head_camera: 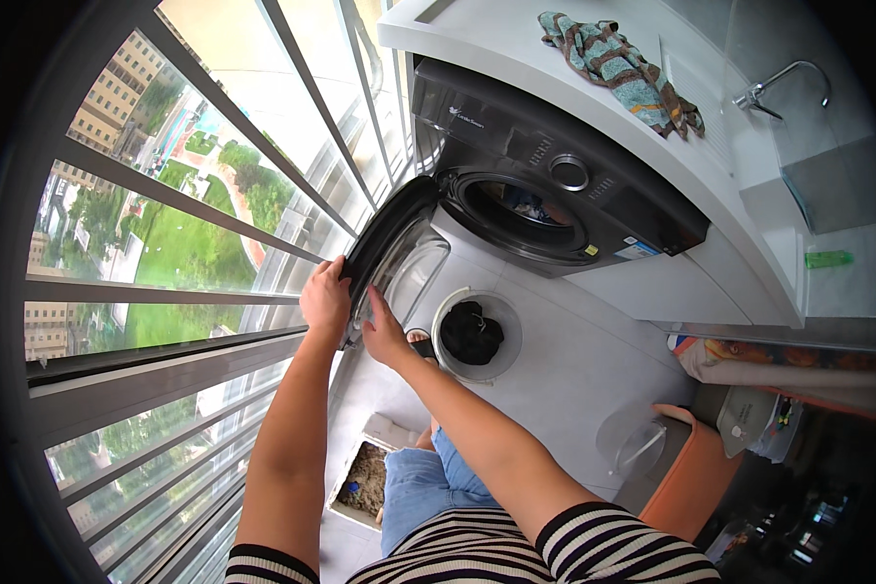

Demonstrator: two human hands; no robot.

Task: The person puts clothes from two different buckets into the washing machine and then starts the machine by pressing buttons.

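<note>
A dark front-loading washing machine (525,171) has its round door (394,230) swung out to the left, with the clear glass bowl facing inward. On the outer rim of that door rests my left hand (326,298), fingers curled over its edge. My right hand (387,328) is at the inner side by the glass, its fingers extended; whether it touches the door I cannot tell. Inside the drum some clothes (522,203) show, partly hidden in shadow. Below the drum opening, a light-coloured bucket (509,328) on the floor holds a bundle of black cloth (471,332).
Window bars (190,197) run along the left. Over the machine is a white countertop (474,29) with a striped cloth (620,69) and a faucet (781,84). An open litter-filled box (361,474) sits by my legs; an orange-and-grey bin (682,467) stands right.
</note>
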